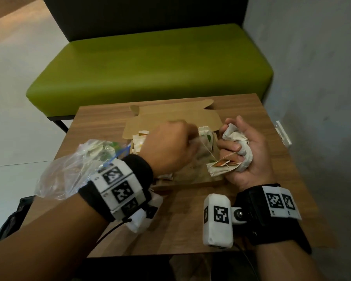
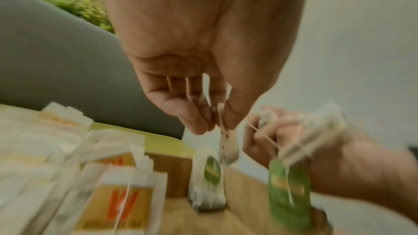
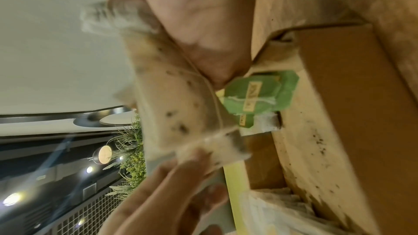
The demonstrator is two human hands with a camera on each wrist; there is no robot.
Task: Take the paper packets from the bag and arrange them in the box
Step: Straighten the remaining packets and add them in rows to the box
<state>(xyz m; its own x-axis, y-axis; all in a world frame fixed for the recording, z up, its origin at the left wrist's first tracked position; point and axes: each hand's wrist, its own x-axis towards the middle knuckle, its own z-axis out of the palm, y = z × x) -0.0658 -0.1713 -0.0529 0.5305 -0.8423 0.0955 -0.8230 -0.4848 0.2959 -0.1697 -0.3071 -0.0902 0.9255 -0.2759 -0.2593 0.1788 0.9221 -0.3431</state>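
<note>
Two hands work above the open cardboard box at the middle of the table; the left hand pinches one tea bag between thumb and fingertips over the box; the right hand clutches a bunch of tea bags with green tags near the box's right wall; paper packets stand in rows in the box's left part; the clear plastic bag lies at the table's left edge.
</note>
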